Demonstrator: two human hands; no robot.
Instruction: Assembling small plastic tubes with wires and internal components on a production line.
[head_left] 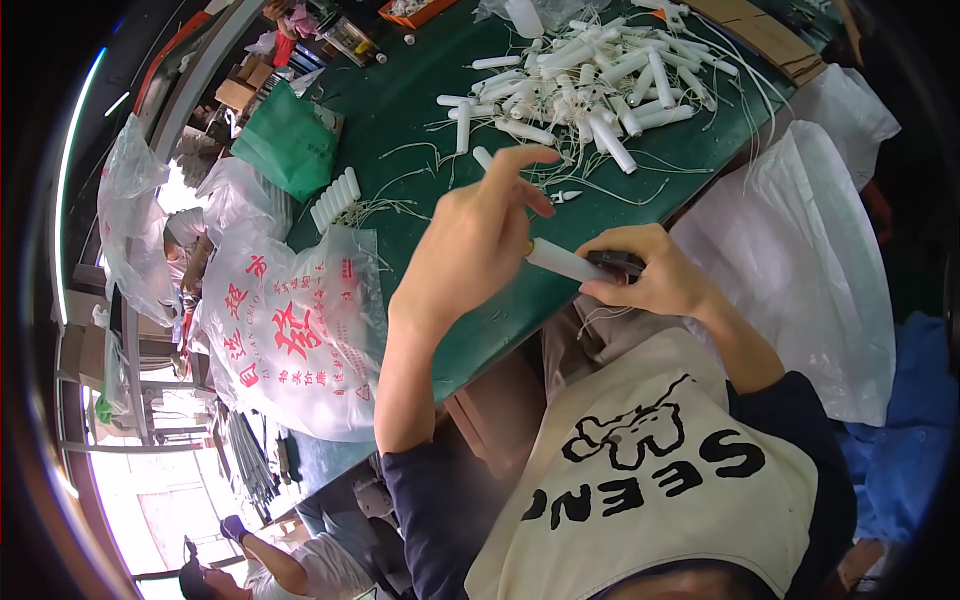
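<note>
Apparently working at the right end of a white tube (562, 261), held between hands near the table's (400, 110) near edge. Clenching a dark piece (618, 262) there with the right hand (660, 270); loosely bending the fingers of the left hand (465, 240) (cannot tell if gripping). Calls for steady alignment. Move farther left, avoiding the far pile of tubes (600, 90).

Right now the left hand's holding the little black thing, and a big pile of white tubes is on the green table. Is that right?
Not quite: the head view shows the right hand, not the left hand, holding the little black thing. A big pile of white tubes is indeed on the green table.
</note>
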